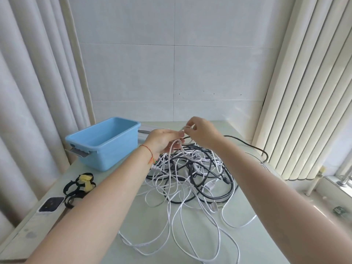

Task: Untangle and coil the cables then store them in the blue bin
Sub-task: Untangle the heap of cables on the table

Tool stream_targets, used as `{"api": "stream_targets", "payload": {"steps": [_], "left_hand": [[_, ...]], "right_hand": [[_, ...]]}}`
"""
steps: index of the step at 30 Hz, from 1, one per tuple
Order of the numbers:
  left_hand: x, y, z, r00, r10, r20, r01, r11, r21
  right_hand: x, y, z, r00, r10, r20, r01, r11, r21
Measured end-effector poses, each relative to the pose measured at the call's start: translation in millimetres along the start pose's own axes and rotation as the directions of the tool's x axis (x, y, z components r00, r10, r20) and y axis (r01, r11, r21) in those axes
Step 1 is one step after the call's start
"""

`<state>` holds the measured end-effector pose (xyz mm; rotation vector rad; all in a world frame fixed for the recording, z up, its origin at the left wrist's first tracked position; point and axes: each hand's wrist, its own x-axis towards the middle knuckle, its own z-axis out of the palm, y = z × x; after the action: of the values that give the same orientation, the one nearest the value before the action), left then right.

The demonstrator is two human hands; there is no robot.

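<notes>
A tangled heap of white and black cables [192, 174] lies on the pale table [257, 242], with white loops trailing toward the near edge. Above the heap, my left hand [163, 141] grips strands of a white cable [172, 149] that hang down from it into the pile. My right hand [201, 133] pinches the same white cable near its end, just right of the left hand's fingertips. The blue bin [103, 142] stands open and empty at the back left of the table, left of both hands.
Black strap ties with yellow pieces [80, 187] lie left of the heap, and a phone [51, 204] lies near the table's left edge. One black cable [253, 147] runs off toward the vertical blinds on the right. Curtains hang at the left.
</notes>
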<state>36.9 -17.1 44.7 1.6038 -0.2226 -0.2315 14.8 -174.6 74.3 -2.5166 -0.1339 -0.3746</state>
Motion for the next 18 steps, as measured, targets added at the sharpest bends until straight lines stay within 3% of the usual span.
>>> {"api": "stream_targets", "payload": {"steps": [3,6,11,15,18], "left_hand": [[-0.8,0.3,-1.0,0.991,-0.068,0.114,0.093,0.969,-0.227],[-2.1,-3.3,-0.1,0.987,-0.101,0.123,0.143,0.900,-0.413],[-1.1,-6.8,1.1,0.987,-0.117,0.108,0.152,0.889,-0.432],[-0.2,-6.6,1.3,0.990,-0.093,0.111,0.128,0.915,-0.383],[0.9,-6.5,5.1,0.991,-0.097,0.091,0.129,0.875,-0.466]], "right_hand": [[-2.3,6.0,0.4,0.999,0.015,-0.049,-0.010,0.995,0.102],[-5.4,4.9,-2.5,0.999,0.011,-0.042,-0.002,0.978,0.207],[-8.2,10.7,-8.5,0.995,0.057,0.087,-0.087,0.919,0.385],[-6.8,18.1,-7.7,0.999,0.031,0.015,-0.034,0.970,0.242],[-3.9,19.8,-2.2,0.996,0.057,-0.065,-0.045,0.984,0.174]]}}
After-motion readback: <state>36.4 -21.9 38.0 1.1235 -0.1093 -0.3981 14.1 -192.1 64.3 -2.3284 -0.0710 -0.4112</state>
